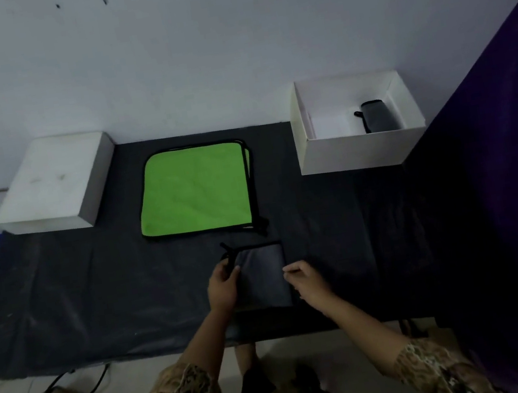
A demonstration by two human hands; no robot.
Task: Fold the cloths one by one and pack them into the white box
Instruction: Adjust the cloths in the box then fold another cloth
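Bare dark mat lies open between folded cloth and white box.

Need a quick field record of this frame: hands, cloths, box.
left hand: grips left edge of the grey cloth
right hand: at the cloth's right edge, grip unclear
grey cloth: folded, lying on dark table cover
green cloths: flat stack, unfolded, behind the grey cloth
white box: open, far right, holds one rolled grey cloth
box lid: far left
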